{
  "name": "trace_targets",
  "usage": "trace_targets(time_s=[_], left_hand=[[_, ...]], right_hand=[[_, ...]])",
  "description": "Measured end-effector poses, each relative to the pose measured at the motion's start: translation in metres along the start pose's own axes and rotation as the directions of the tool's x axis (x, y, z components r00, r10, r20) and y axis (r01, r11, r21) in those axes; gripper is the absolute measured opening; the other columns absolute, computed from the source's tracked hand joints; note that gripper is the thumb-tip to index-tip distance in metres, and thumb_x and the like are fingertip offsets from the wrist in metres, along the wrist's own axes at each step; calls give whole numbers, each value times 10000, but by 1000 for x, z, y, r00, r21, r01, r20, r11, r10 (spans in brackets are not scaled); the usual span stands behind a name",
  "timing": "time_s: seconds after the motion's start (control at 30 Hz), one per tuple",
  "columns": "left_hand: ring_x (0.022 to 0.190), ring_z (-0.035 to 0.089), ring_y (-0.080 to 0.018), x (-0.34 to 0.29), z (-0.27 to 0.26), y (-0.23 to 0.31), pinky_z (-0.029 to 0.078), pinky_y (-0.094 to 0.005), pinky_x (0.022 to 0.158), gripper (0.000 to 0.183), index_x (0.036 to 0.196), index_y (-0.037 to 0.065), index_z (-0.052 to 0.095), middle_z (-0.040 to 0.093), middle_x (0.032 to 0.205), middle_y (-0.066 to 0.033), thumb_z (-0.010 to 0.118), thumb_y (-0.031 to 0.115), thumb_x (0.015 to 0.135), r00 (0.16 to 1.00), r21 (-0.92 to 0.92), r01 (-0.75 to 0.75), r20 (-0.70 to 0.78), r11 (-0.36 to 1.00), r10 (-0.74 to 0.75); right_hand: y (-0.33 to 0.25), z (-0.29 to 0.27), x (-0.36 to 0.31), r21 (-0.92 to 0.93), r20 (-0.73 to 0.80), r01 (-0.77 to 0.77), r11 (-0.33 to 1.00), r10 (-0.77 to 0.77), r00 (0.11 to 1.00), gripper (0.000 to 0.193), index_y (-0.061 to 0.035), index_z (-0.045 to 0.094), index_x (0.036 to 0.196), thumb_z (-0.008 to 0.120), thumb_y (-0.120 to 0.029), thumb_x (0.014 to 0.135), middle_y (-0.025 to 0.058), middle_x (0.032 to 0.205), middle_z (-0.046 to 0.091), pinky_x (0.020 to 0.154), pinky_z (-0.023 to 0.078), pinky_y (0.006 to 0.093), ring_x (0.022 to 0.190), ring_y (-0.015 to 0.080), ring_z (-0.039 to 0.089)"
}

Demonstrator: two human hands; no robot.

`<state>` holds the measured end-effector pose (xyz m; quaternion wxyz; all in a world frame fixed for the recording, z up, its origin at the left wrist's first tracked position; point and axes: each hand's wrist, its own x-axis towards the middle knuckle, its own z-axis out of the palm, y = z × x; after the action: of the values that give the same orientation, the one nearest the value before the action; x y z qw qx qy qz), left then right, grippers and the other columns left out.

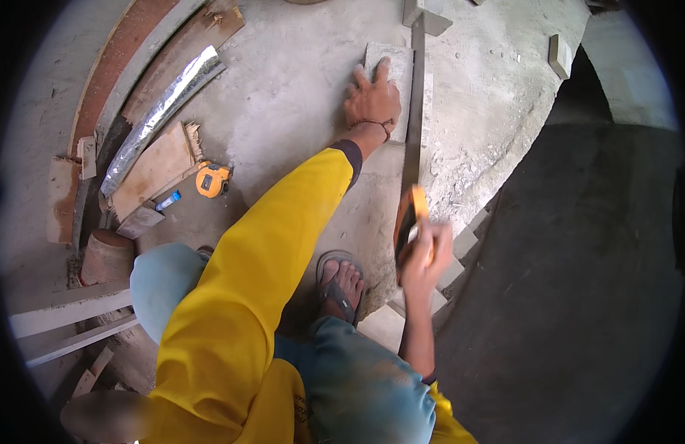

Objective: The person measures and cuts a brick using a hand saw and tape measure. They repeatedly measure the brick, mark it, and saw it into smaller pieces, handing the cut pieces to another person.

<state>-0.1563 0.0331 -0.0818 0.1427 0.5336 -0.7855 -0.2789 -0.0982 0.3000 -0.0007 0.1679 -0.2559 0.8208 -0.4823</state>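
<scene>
A handsaw (414,133) with an orange and black handle runs lengthwise along the right side of a flat grey slab (389,58). My right hand (424,263), slightly blurred by motion, is closed around the saw's handle at the near end. My left hand (373,100) presses on the slab's top, just left of the blade, with its fingers spread. A narrow strip of the slab (428,92) shows on the blade's other side. How deep the blade sits in the slab I cannot tell.
On the left lie a yellow tape measure (212,180), a blue marker (168,200), wooden boards (153,170), a silver foil-wrapped strip (161,111) and a clay-coloured pot (107,257). Pale offcuts (452,274) line the ledge beside a dark surface (564,281). My sandalled foot (342,285) stands near the saw.
</scene>
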Motion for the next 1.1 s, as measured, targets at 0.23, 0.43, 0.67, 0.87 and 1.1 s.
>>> trace_targets(time_s=[0.23,0.43,0.67,0.87,1.1], left_hand=[[1212,586,-461,-3,-9,-15,514,-553,971,557,1555,311,370,401,1502,-250,516,355,1019,1000,27,12,0,1000,-12],[1267,538,-479,6,13,14,474,-585,1014,591,1553,307,362,345,1519,-284,542,384,995,996,9,85,5,996,-85],[1364,483,-440,108,-4,-28,421,-529,1100,602,1443,204,492,411,1527,-209,555,555,958,997,59,-82,17,995,81],[1312,530,-372,58,-22,-31,472,-535,1030,515,1354,177,565,527,1382,-180,558,520,971,990,-24,-27,137,999,30],[1412,428,-444,-9,-14,-35,442,-588,1071,784,1622,291,181,284,1587,-281,595,466,980,984,-73,177,-23,981,-179]], right_hand=[[-34,29,31,-115,16,83,990,-81,997,139,33,583,899,517,-45,994,127,760,544,675,441,316,706,206,552],[-18,27,140,146,-41,174,974,-170,985,103,12,566,933,485,-41,968,106,753,552,704,464,321,716,160,528],[-31,37,135,244,42,111,963,-125,991,91,-10,569,936,504,-66,966,52,790,545,729,432,287,768,116,493],[-29,29,89,168,36,90,982,-97,995,108,-5,601,988,538,-92,972,103,783,594,698,463,313,734,136,554],[-27,29,71,151,3,250,956,-253,967,323,-20,623,1228,621,-259,1011,210,1041,712,814,541,375,948,361,726]])
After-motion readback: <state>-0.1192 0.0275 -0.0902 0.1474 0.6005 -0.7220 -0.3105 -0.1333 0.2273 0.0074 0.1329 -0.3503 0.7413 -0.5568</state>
